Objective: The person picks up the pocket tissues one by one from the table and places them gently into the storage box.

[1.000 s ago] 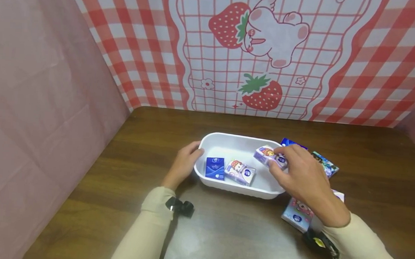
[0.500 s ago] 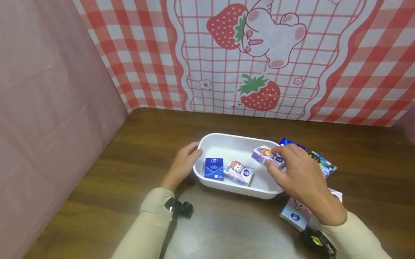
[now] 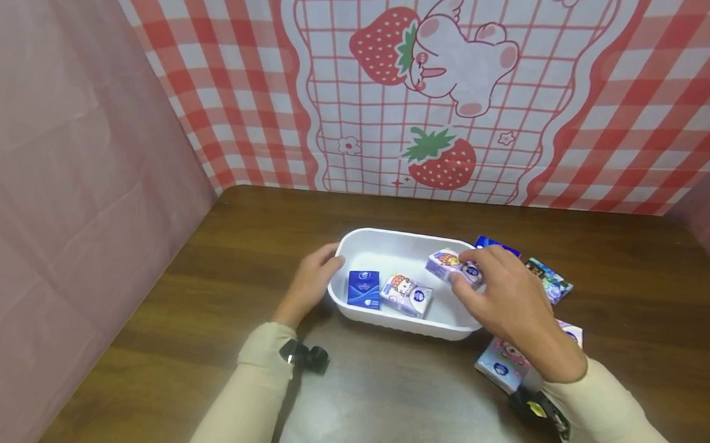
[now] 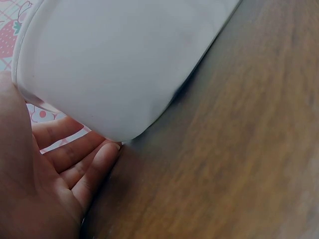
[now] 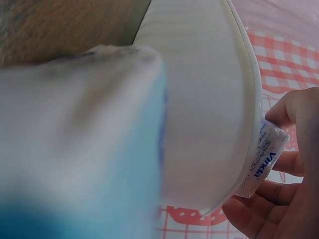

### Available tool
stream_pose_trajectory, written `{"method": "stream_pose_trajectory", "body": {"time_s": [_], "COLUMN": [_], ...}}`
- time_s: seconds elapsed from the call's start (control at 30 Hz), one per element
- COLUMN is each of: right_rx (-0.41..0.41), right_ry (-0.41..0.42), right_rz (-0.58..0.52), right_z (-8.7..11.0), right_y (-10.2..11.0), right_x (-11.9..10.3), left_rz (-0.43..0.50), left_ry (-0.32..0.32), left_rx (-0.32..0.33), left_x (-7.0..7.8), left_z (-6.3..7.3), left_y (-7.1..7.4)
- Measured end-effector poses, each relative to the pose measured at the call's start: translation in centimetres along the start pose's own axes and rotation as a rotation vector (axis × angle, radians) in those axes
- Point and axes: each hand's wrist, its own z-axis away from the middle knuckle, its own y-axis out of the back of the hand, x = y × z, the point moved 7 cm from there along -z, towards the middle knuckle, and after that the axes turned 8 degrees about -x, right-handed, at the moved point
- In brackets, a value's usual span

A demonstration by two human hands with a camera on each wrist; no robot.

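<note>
My left hand grips the left end of a white plastic tub, thumb over the rim. In the left wrist view its fingers lie against the tub's outer wall. Over the tub's right end, my right hand pinches a purple-and-white tissue pack between thumb and fingers. The right wrist view shows this tissue pack, lettered Vinda, at the rim. Inside the tub, a dark blue tissue pack lies at the left beside a white one with a strawberry-capped character.
Right of the tub lie a blue pack, a green-and-blue patterned pack and a light blue pack, with a whitish pack partly behind the right wrist. A strawberry-print checked cloth hangs behind the wooden table.
The whole scene shifts slightly left in the head view. Both hands keep their holds, and the right hand's tissue pack stays over the tub's right end.
</note>
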Motion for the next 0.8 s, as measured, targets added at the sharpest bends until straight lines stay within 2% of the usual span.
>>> {"method": "stream_pose_trajectory", "body": {"time_s": [0.27,0.8], "right_rx": [0.025,0.065], "right_ry": [0.042,0.071], "right_rz": [-0.001,0.008], "right_z": [-0.03,-0.81], "right_y": [0.05,-0.26], "right_x": [-0.36,-0.64], "left_rz": [0.0,0.014], "left_ry": [-0.015,0.004], "left_rx": [0.008,0.005], "left_x": [-0.08,-0.08], "left_z": [-0.01,0.07], "left_y": [0.06,0.06]}}
